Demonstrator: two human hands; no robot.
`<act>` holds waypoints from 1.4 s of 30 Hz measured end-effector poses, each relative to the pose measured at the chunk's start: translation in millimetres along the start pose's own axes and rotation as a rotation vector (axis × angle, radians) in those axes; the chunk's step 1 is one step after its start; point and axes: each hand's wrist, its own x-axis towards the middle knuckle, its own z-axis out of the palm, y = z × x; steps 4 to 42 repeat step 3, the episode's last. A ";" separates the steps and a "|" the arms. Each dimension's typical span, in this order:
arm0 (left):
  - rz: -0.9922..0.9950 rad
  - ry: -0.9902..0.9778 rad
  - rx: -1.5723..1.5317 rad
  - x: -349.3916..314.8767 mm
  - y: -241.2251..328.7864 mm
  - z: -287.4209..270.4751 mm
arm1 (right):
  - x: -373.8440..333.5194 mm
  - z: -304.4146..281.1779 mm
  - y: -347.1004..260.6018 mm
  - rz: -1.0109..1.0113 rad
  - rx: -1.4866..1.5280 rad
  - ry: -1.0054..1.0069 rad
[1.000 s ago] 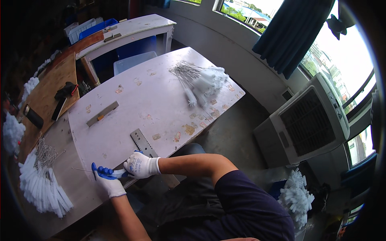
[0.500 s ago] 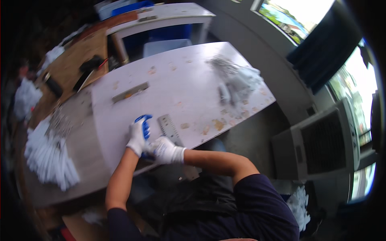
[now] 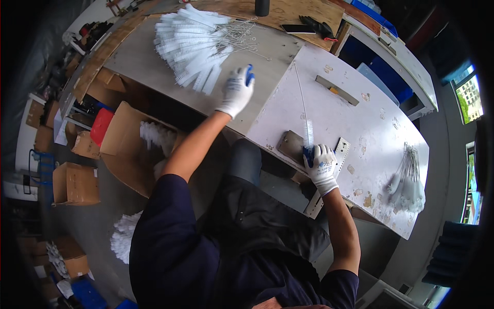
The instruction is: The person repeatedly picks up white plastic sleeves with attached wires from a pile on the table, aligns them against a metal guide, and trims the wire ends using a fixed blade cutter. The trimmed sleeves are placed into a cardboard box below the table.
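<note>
My left hand [image 3: 236, 91], in a white glove with blue fingertips, is stretched out to the edge of a pile of white bristle brushes with wire stems [image 3: 198, 42] on the grey table [image 3: 144, 51]; its fingers touch the nearest brushes. My right hand [image 3: 320, 165], gloved the same way, holds one long thin wire brush [image 3: 306, 121] by its bristle end at the front edge of the white worktop [image 3: 360, 123]. That brush lies along the worktop, next to a flat metal plate [image 3: 291, 144] and a perforated metal strip [image 3: 329, 177].
A second heap of brushes [image 3: 409, 180] lies at the worktop's right end. A metal bar [image 3: 337, 90] lies further back. An open cardboard box with white brushes [image 3: 146, 141] stands on the floor at my left, with more boxes [image 3: 74, 183] beyond it. A phone and dark tools [image 3: 309, 26] rest on a wooden board.
The view has swung left. My left hand has left the right hand and reached out to the brush pile. My right hand stays at the worktop's front edge with the brush.
</note>
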 end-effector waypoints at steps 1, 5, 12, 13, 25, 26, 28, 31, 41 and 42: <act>0.046 0.042 0.052 11.8 -25.5 -11.5 | -0.5 -1.3 -0.1 -0.010 0.016 0.031; 0.118 0.122 0.298 30.4 -60.9 -29.5 | -4.2 3.5 4.4 -0.010 0.056 0.030; 0.118 0.122 0.298 30.4 -60.9 -29.5 | -4.2 3.5 4.4 -0.010 0.056 0.030; 0.118 0.122 0.298 30.4 -60.9 -29.5 | -4.2 3.5 4.4 -0.010 0.056 0.030; 0.118 0.122 0.298 30.4 -60.9 -29.5 | -4.2 3.5 4.4 -0.010 0.056 0.030; 0.118 0.122 0.298 30.4 -60.9 -29.5 | -4.2 3.5 4.4 -0.010 0.056 0.030; 0.118 0.122 0.298 30.4 -60.9 -29.5 | -4.2 3.5 4.4 -0.010 0.056 0.030; 0.118 0.122 0.298 30.4 -60.9 -29.5 | -4.2 3.5 4.4 -0.010 0.056 0.030; 0.118 0.122 0.298 30.4 -60.9 -29.5 | -4.2 3.5 4.4 -0.010 0.056 0.030; 0.118 0.122 0.298 30.4 -60.9 -29.5 | -4.2 3.5 4.4 -0.010 0.056 0.030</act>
